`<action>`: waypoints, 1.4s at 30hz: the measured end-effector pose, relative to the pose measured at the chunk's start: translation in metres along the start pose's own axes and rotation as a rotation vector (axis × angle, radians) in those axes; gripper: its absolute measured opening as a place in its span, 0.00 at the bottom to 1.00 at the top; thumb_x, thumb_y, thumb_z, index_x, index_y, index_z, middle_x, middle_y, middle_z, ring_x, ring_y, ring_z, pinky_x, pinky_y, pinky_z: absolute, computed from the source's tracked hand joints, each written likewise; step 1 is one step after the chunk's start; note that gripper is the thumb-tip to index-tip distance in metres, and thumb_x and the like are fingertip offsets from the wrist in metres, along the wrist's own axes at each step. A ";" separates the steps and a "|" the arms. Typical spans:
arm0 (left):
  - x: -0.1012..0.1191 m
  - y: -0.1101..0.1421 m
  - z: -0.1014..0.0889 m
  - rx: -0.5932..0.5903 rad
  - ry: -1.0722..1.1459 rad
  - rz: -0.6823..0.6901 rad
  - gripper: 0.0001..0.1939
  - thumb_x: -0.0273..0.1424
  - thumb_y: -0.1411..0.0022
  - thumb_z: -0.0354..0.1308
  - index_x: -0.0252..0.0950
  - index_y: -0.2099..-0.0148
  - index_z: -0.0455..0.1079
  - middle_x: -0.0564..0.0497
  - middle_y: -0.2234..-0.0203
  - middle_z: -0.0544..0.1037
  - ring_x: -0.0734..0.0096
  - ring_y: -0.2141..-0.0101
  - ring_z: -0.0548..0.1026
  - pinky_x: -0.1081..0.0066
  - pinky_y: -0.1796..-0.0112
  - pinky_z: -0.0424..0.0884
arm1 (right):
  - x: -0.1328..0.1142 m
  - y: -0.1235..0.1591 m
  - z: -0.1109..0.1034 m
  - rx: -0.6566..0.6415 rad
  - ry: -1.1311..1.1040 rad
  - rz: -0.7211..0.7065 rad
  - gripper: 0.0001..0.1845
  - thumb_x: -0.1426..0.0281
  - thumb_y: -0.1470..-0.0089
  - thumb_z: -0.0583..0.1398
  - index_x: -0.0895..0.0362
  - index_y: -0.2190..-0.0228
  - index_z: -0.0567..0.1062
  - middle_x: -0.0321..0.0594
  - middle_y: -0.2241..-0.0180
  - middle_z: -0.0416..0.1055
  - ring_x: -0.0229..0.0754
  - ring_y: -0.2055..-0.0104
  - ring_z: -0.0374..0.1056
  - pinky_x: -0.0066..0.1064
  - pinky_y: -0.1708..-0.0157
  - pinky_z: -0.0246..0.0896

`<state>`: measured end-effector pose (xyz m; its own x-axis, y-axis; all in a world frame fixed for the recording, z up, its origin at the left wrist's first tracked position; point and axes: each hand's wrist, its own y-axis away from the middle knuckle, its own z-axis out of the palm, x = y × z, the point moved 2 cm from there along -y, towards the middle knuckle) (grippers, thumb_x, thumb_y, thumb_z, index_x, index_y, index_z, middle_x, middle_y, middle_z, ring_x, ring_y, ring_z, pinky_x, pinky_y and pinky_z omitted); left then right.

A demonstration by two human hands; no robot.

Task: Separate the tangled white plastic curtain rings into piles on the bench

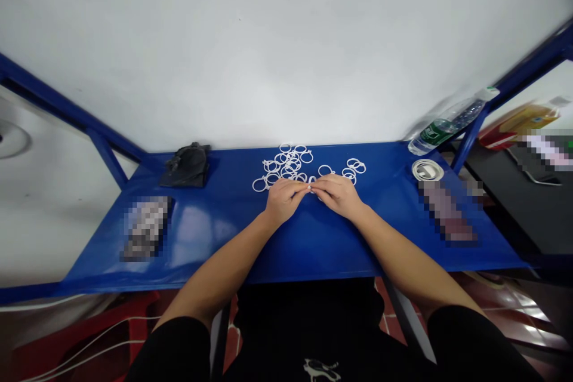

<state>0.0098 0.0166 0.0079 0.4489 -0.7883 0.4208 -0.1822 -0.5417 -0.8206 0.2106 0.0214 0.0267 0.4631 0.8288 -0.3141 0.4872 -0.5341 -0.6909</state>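
Note:
Both hands rest on the blue table [215,233], fingertips meeting near the middle. My left hand [283,199] and my right hand [339,194] are curled closed, pinching one small white ring [311,186] between them. Just beyond the fingers lies a loose pile of several white plastic rings [286,166], with a few more rings [355,167] scattered to the right.
A crumpled black bag [187,165] lies at the back left. A plastic water bottle [447,122] leans at the back right beside a round white lid-like object [427,170]. Blurred flat items lie at left [145,227] and right [447,212]. A white wall stands behind.

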 end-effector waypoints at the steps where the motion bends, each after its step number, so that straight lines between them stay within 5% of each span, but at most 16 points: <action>1: 0.001 0.000 0.000 -0.006 0.007 0.004 0.05 0.34 0.28 0.65 0.42 0.58 0.82 0.53 0.66 0.87 0.70 0.67 0.84 0.65 0.61 0.77 | 0.000 0.000 0.000 0.005 -0.010 0.001 0.11 0.68 0.30 0.60 0.51 0.53 0.83 0.42 0.60 0.83 0.44 0.58 0.80 0.37 0.59 0.77; 11: -0.002 0.004 0.005 -0.090 -0.012 -0.029 0.07 0.35 0.26 0.63 0.43 0.56 0.82 0.52 0.64 0.87 0.68 0.65 0.85 0.63 0.60 0.78 | -0.002 -0.003 -0.009 -0.042 -0.018 0.024 0.07 0.70 0.32 0.58 0.54 0.60 0.78 0.41 0.66 0.80 0.41 0.66 0.75 0.33 0.66 0.69; 18: 0.010 0.005 0.014 -0.521 0.027 0.058 0.11 0.37 0.25 0.59 0.42 0.48 0.81 0.49 0.52 0.86 0.64 0.52 0.84 0.60 0.51 0.76 | 0.020 -0.003 -0.034 -0.044 0.134 0.220 0.09 0.69 0.34 0.58 0.54 0.63 0.79 0.40 0.67 0.79 0.42 0.67 0.74 0.34 0.65 0.66; 24: 0.013 0.008 0.019 -0.629 0.034 0.045 0.12 0.37 0.25 0.59 0.43 0.48 0.81 0.48 0.52 0.85 0.63 0.50 0.82 0.58 0.47 0.75 | 0.057 0.011 -0.023 -0.211 0.369 0.398 0.12 0.67 0.35 0.61 0.55 0.53 0.81 0.50 0.55 0.81 0.56 0.53 0.74 0.53 0.46 0.66; 27: 0.012 0.012 0.022 -0.672 -0.088 -0.001 0.20 0.43 0.27 0.60 0.40 0.39 0.77 0.41 0.39 0.78 0.52 0.39 0.75 0.50 0.40 0.71 | 0.072 0.022 -0.013 -0.193 0.451 0.456 0.08 0.64 0.38 0.65 0.53 0.60 0.83 0.50 0.55 0.81 0.61 0.50 0.71 0.68 0.38 0.56; 30: 0.011 0.016 0.025 -0.768 -0.204 -0.051 0.32 0.51 0.30 0.62 0.38 0.32 0.70 0.34 0.31 0.68 0.41 0.32 0.66 0.42 0.36 0.63 | 0.076 0.025 -0.009 -0.150 0.458 0.443 0.09 0.63 0.36 0.63 0.51 0.66 0.82 0.47 0.57 0.82 0.59 0.51 0.71 0.72 0.36 0.50; 34: 0.014 0.014 0.025 -0.792 -0.196 -0.061 0.33 0.52 0.30 0.61 0.39 0.31 0.68 0.36 0.33 0.71 0.43 0.35 0.69 0.41 0.34 0.60 | 0.068 0.017 -0.013 -0.102 0.426 0.463 0.10 0.63 0.36 0.62 0.52 0.66 0.82 0.46 0.59 0.82 0.56 0.54 0.72 0.63 0.38 0.58; 42: 0.018 0.011 0.028 -0.808 -0.012 -0.053 0.35 0.49 0.32 0.65 0.38 0.31 0.65 0.40 0.41 0.77 0.48 0.38 0.74 0.41 0.30 0.56 | 0.052 0.005 -0.021 -0.099 0.183 0.536 0.11 0.63 0.34 0.60 0.54 0.60 0.80 0.43 0.65 0.82 0.49 0.64 0.76 0.39 0.62 0.66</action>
<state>0.0400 0.0042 -0.0046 0.4837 -0.7547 0.4432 -0.7339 -0.6257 -0.2644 0.2532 0.0584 0.0205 0.7809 0.4005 -0.4794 0.2124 -0.8919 -0.3993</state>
